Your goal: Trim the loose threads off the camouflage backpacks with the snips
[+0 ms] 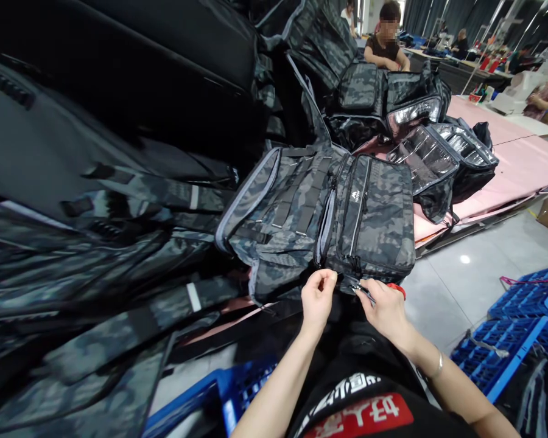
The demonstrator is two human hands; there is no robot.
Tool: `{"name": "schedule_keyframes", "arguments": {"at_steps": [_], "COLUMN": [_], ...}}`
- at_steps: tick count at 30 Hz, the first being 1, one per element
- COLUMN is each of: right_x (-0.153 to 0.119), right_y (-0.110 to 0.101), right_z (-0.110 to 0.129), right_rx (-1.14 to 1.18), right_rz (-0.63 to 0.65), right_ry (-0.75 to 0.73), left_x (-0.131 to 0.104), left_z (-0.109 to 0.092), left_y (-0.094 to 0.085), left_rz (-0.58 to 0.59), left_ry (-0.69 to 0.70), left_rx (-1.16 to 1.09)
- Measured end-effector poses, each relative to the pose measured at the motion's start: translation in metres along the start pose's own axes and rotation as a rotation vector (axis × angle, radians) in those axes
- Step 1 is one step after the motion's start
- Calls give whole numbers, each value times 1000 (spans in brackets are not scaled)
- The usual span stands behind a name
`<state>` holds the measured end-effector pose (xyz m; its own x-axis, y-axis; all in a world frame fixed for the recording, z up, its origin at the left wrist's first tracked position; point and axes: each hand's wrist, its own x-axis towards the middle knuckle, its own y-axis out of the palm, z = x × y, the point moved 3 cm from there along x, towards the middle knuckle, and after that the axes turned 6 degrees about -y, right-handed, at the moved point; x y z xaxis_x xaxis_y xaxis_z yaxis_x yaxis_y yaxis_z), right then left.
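Observation:
A dark camouflage backpack (296,207) lies in front of me, with its boxy front pocket (386,213) on the right and a grey-lined flap edge on the left. At the bag's near edge, my left hand (318,298) is pinched, thumb against index finger; whatever is between the fingertips is too small to make out. Just to its right, my right hand (386,310) grips small scissors (396,290) with a red handle, their metal tip pointing left toward the bag's lower edge.
More camouflage bags (95,267) are heaped at the left. Silver-lined bags (424,158) rest on the pink-covered table (525,164). Blue crates (502,340) stand at lower right, another blue crate (196,395) below. A person (381,52) works across the table.

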<state>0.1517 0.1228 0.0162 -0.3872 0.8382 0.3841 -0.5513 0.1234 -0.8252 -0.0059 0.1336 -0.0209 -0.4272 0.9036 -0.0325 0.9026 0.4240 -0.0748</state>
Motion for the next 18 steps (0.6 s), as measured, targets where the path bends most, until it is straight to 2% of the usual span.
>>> {"name": "schedule_keyframes", "arguments": {"at_steps": [11,14,18], "right_x": [13,15,7], "right_y": [9,4,-12], "right_z": [-3,-2,-2], "right_rx": [-6,77,241], "right_rz": [11,12,61], "right_ry": [4,18,6], "left_x": [-1,-2,-8], "left_z": [-2,-4,-12], "left_y": [1,0,-5], "left_rz": [5,15,69], "left_ry": [-33,-31,-21], "left_rx": [-43,-47,-56]}}
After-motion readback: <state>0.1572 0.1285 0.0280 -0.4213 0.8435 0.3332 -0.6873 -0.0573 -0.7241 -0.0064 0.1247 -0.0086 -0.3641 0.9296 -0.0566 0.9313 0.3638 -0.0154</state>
